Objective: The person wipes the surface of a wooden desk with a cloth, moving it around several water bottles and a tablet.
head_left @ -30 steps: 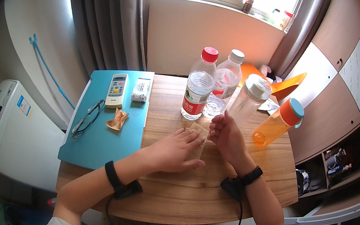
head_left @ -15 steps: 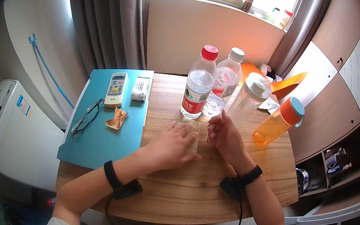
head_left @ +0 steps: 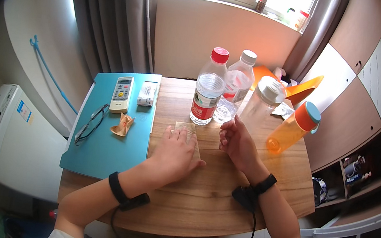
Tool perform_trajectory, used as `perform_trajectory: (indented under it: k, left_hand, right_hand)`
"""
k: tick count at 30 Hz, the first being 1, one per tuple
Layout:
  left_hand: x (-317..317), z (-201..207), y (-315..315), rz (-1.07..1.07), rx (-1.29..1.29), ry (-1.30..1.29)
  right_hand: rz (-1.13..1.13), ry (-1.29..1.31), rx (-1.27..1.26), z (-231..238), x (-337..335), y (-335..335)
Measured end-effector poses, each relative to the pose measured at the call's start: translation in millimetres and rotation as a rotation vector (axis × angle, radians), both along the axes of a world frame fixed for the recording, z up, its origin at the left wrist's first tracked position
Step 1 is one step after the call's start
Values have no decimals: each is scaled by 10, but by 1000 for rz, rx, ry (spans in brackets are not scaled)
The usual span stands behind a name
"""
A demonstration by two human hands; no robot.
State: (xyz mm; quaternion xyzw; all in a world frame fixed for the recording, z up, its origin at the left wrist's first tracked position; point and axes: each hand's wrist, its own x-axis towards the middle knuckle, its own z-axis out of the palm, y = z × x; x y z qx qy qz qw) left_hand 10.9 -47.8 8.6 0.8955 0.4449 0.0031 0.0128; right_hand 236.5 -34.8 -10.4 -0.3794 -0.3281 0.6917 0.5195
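Note:
A folded beige cloth or napkin (head_left: pixel 184 126) lies on the wooden table under my left hand (head_left: pixel 176 151). That hand rests flat on it with fingers stretched out, hiding most of it. My right hand (head_left: pixel 235 145) is propped on the table with loosely half-curled fingers and holds nothing visible. Just beyond the hands stand a red-capped water bottle (head_left: pixel 208 87) and a white-capped water bottle (head_left: pixel 234 91), both partly full. Beside my right hand are a clear bottle with a whitish lid (head_left: pixel 262 100) and an orange bottle with a blue top (head_left: pixel 295 129).
On the left, a teal folder or board (head_left: pixel 112 156) carries a remote control (head_left: pixel 121 93), a small white pack (head_left: pixel 147 94), glasses (head_left: pixel 91 124) and a crumpled brown wrapper (head_left: pixel 122 125). An orange curved object (head_left: pixel 304 90) sits at the far right. Both wrists wear black bands with cables.
My left hand has slid a little to the left with the cloth, which now lies tilted under it. My right hand has stayed in place.

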Motion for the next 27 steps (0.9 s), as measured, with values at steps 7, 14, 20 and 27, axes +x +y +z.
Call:
perform_trajectory:
  k: [7, 14, 20, 27]
  left_hand:
    - [-102, -137, -50, -226, 61, -108]
    - [-25, 73, -595, -459, 97, -56]
    - [-161, 141, -657, -447, -88, -193]
    - [-209, 47, -562, -440, -123, -341]
  right_hand:
    - [-15, -10, -13, 0, -30, 9]
    - [-38, 27, 13, -25, 7, 31]
    - [-23, 3, 64, 27, -62, -14]
    - [-63, -249, 171, -15, -107, -19]
